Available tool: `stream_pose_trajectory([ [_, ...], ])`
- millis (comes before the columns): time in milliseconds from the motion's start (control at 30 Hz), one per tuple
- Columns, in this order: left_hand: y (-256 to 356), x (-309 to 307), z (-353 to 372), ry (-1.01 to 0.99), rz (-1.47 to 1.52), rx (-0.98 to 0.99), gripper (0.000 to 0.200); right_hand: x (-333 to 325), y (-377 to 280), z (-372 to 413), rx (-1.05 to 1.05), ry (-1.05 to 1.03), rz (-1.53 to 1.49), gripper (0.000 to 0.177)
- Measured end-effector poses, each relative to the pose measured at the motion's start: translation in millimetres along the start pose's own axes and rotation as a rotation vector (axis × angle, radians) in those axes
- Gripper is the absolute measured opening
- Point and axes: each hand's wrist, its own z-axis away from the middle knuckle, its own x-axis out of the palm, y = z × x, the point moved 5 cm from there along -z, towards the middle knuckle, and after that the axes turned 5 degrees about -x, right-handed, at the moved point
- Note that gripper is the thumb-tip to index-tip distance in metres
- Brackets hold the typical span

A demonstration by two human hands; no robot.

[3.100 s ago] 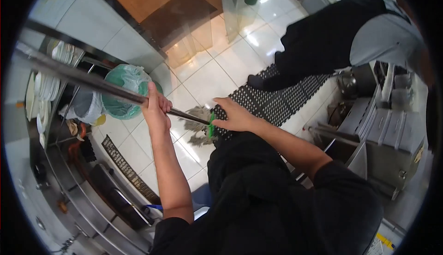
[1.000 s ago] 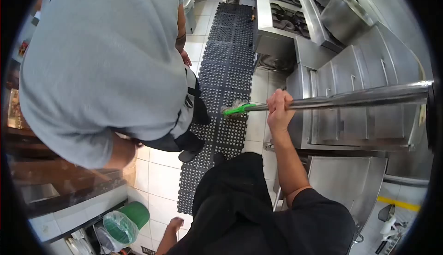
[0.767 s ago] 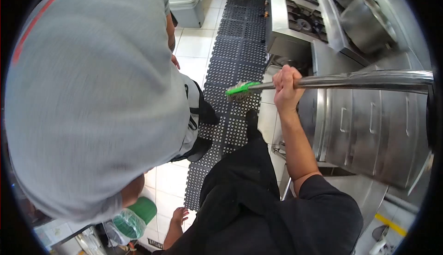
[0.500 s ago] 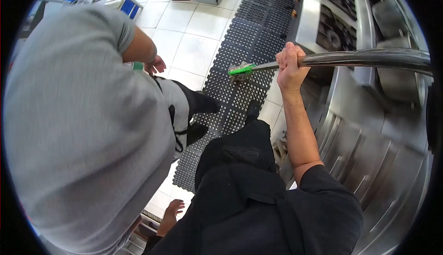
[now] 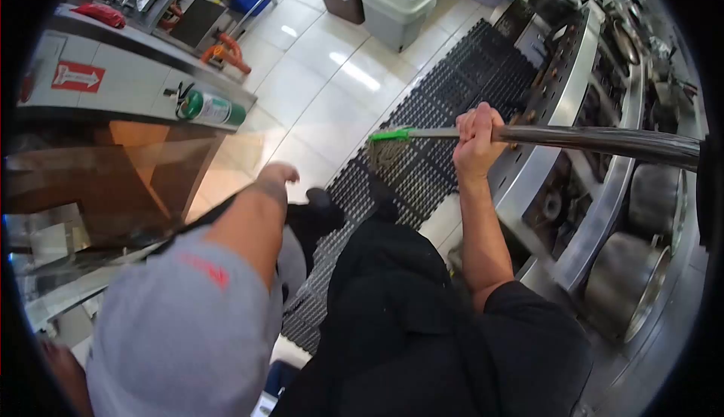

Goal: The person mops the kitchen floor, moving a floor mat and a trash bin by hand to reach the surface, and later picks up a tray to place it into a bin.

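My right hand (image 5: 477,142) is wrapped round the long handle of a mop (image 5: 603,140), which runs off to the right edge. At the handle's far end, a green clamp (image 5: 391,136) holds the greyish mop strands (image 5: 387,154), which hang over the black rubber mat (image 5: 445,100). My left hand is out of view. Close on my left stands a co-worker in a grey shirt (image 5: 181,326), with one arm stretched forward and that person's hand (image 5: 280,172) over the floor.
A stove (image 5: 558,70) lines the right side, with large metal pots (image 5: 622,281) nearby. Bins (image 5: 396,10) stand at the back on white tiles (image 5: 320,108). On the left are a fire extinguisher (image 5: 211,108) and a counter (image 5: 151,47).
The view has shifted forward along the aisle, bringing the extinguisher and pots into sight. The co-worker has moved lower in view, arm outstretched. My left hand has left the view; my right keeps the mop.
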Motion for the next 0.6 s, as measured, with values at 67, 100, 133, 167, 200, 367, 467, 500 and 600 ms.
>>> stream_pose_trajectory([
  [67,27,-7,-1,0.021,0.042,-0.002,0.037,14,18,-40,0.014,-0.042,-0.035,0.040],
  [100,30,0,34,0.042,-0.038,0.108,0.036,20,26,-60,0.015,-0.064,-0.009,0.040],
  [133,39,-5,70,0.085,-0.111,0.224,0.035,25,36,-82,0.015,-0.074,-0.022,0.041],
  [167,36,0,60,0.104,-0.154,0.257,0.034,31,44,-99,0.018,-0.075,-0.038,0.041],
  [200,24,7,30,0.118,-0.202,0.291,0.034,37,50,-113,0.021,-0.073,-0.048,0.042],
  [367,-13,29,10,0.145,-0.555,0.521,0.031,18,133,-181,0.347,-0.265,-0.006,0.024],
  [467,-18,34,18,0.144,-0.641,0.620,0.027,18,88,-278,0.031,-0.376,0.312,0.018],
  [500,69,77,54,0.234,0.191,0.464,0.033,20,67,-314,0.043,-0.377,0.204,0.015],
  [600,315,41,152,0.490,1.003,0.878,0.073,28,3,-423,0.033,-0.485,-0.063,0.017],
])
